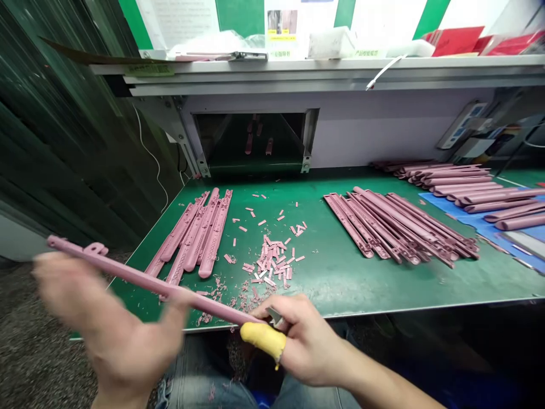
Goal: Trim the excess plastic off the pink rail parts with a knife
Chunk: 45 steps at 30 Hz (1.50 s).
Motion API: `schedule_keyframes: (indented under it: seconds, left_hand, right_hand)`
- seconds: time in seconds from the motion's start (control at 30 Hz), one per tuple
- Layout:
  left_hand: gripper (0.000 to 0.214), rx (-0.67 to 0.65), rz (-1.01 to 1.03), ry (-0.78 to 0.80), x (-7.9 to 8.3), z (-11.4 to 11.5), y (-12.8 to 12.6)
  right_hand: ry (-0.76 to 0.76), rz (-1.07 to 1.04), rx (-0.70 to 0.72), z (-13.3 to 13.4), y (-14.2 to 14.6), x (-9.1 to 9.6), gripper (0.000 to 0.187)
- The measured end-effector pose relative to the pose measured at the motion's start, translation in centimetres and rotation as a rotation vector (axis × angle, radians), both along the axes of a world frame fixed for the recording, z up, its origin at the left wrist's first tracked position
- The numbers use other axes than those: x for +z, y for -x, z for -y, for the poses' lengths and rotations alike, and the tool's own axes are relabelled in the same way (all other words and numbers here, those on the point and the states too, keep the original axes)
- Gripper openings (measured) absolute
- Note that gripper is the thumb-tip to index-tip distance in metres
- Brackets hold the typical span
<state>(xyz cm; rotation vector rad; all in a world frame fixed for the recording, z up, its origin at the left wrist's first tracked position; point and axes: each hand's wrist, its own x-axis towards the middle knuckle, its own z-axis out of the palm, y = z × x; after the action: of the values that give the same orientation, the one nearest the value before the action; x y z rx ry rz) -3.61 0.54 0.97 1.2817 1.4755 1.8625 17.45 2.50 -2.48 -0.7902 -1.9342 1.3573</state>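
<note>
And there it was, the long pink plastic strip [140, 277] held up across the front of the bench, tilted with its far end out to the left and a small hooked tab near that tip! The right hand [306, 341] had its fingers curled together and clamped on the near end of the strip, with a yellow rubber finger cot [263, 341] pressed under it and a small metal blade [275, 317] showing just above. The left hand [114, 324] was a blur right beside the strip, so you could not tell whether those fingers were apart or closed on it. Below them ran the green workbench [353, 284], scattered with pink shavings [217, 289] near the front edge. A loose heap of small pink offcuts [272, 261] sat in the middle, between a bunch of pink strips [200, 233] on the left and a bigger fanned-out pile of them [395, 224] on the right. Farther right, thicker pink bars [477, 190] lay across a blue mat [481, 218], and a few pink pieces showed inside the dark opening [251, 142] in the back panel!
</note>
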Motion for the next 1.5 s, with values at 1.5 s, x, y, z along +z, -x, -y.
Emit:
schedule_keyframes:
  seconds: [1.5]
  left_hand:
    - [0.056, -0.187, -1.340, -0.207, -0.7, 4.0, 1.4]
  right_hand:
    - [-1.109, 0.375, -0.228, -3.1, -1.1, 2.5, 0.040]
